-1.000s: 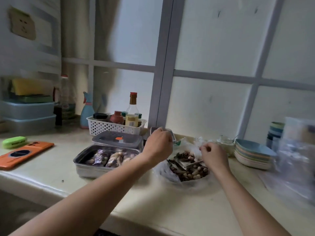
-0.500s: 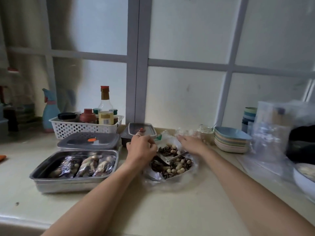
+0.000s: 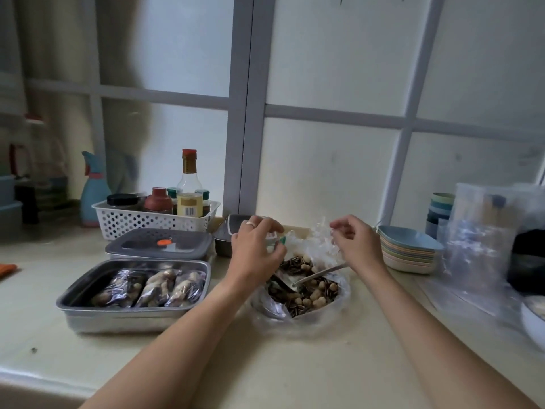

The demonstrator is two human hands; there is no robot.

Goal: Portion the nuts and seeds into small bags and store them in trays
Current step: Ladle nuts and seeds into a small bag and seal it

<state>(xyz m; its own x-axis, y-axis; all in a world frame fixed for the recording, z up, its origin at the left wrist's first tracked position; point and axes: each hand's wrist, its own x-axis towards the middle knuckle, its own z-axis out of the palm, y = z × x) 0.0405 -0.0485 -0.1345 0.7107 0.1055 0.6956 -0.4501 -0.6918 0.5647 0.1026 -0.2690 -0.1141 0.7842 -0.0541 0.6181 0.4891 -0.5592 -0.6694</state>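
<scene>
We take the heap of nuts and seeds (image 3: 306,290) as our mark. It lies on the counter (image 3: 265,364) in an open clear plastic wrapping, peanuts mixed with striped seeds, and a metal spoon (image 3: 323,272) rests in it with its handle pointing up and to the right. Just above the heap's left edge we see the left hand (image 3: 253,255), a ring on one finger, its grip narrow: the fingers curl toward the thumb and pinch a small bag (image 3: 281,241) of clear film with a green edge. Above the heap's right edge the right hand (image 3: 356,246) is curled too, its grip closed on crumpled clear plastic (image 3: 320,239). We cannot tell whether the two hands hold the same piece. Left of the heap, close beside it, stands a steel tray (image 3: 73,299) with three filled bags (image 3: 153,286) lying side by side in it. Behind the tray, farther left of the heap and toward the window, a grey lid (image 3: 159,246) sits flat, and beyond that is a white basket (image 3: 153,221) of bottles and jars. Right of the heap we see a stack of pastel dishes (image 3: 410,252), and farther right some loose clear bags (image 3: 483,237), blurred.
</scene>
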